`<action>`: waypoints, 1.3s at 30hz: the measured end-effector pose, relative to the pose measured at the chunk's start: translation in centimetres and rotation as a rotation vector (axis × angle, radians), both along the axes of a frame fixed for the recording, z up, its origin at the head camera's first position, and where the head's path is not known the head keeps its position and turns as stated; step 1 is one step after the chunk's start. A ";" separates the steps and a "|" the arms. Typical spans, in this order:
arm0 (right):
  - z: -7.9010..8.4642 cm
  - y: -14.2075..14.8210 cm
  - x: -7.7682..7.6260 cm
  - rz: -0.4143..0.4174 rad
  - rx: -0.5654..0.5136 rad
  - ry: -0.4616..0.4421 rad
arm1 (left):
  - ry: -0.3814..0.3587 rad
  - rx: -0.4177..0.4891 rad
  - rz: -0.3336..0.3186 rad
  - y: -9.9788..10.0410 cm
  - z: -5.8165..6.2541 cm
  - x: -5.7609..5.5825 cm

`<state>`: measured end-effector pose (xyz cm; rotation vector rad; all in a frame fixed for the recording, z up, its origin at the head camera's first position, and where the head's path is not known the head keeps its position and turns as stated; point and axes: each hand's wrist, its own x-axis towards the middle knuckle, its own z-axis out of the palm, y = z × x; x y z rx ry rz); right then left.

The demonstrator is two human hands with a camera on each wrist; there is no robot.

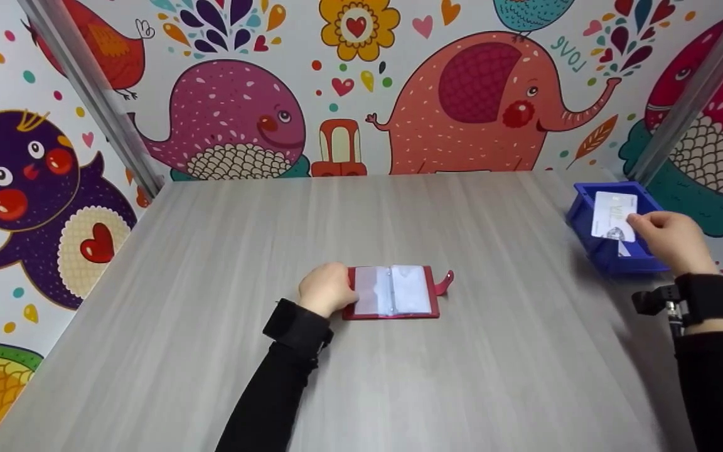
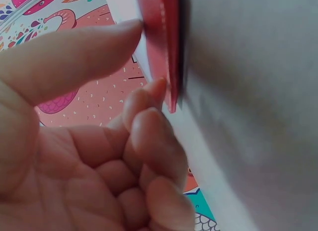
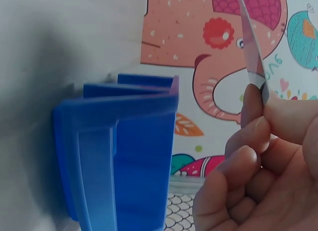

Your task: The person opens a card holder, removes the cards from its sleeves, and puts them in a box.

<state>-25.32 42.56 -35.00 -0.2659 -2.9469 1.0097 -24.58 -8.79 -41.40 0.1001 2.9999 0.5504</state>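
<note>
A red card holder (image 1: 435,295) lies spread on the table, its clear plastic sleeves (image 1: 410,289) facing up and its snap strap (image 1: 445,284) sticking out to the right. My left hand (image 1: 327,290) pinches its left edge; in the left wrist view the thumb (image 2: 94,52) lies against the red cover (image 2: 160,37), with curled fingers at the edge. Over a blue plastic bin (image 1: 606,267) at the right, my right hand (image 1: 675,238) pinches a white card (image 1: 612,213) between thumb and fingers. Side-on, the same card (image 3: 253,52) appears thin in the right wrist view.
Part of another card (image 1: 624,250) shows inside the bin, below the held one. Cartoon-printed walls (image 1: 361,81) stand behind and beside the wood-grain table (image 1: 211,251), with metal posts (image 1: 95,94) at the corners.
</note>
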 end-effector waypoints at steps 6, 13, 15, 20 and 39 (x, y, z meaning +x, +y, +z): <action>-0.1 1.0 -0.3 -0.082 0.037 0.037 | 0.002 -0.007 -0.005 0.1 -0.1 0.0; -0.8 1.8 -0.4 -0.188 0.054 0.027 | 0.001 -0.002 -0.002 0.0 0.0 0.0; -1.0 2.0 -0.3 -0.202 0.061 0.038 | -0.003 -0.001 0.000 0.0 0.0 0.1; -1.3 2.2 0.0 -0.217 0.080 0.056 | -0.005 -0.001 -0.001 0.0 0.0 0.0; -2.5 2.1 -0.4 -0.223 0.074 0.032 | 0.010 0.002 0.001 0.0 0.0 0.0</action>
